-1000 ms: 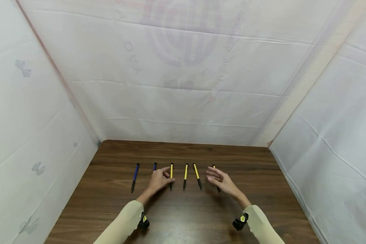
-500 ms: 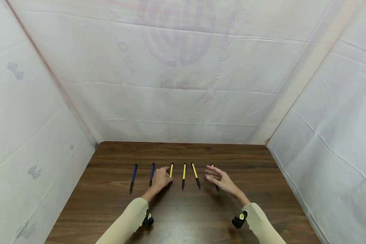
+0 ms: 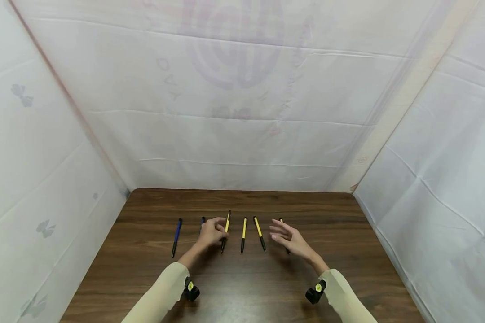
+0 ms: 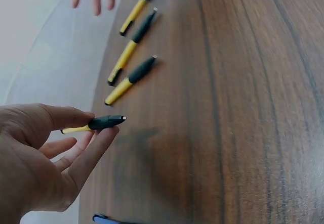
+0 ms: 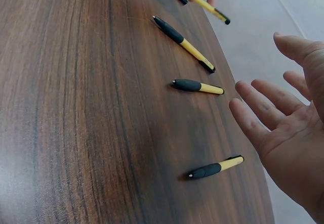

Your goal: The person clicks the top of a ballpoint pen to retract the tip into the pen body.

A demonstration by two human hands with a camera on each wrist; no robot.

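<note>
Pinched between thumb and forefinger, the left hand (image 4: 35,158) has one yellow pen (image 4: 93,125) lifted just off the tabletop (image 3: 242,278), the right hand (image 3: 288,240) hovers open holding nothing, and three yellow pens and two blue pens lie untouched.
</note>
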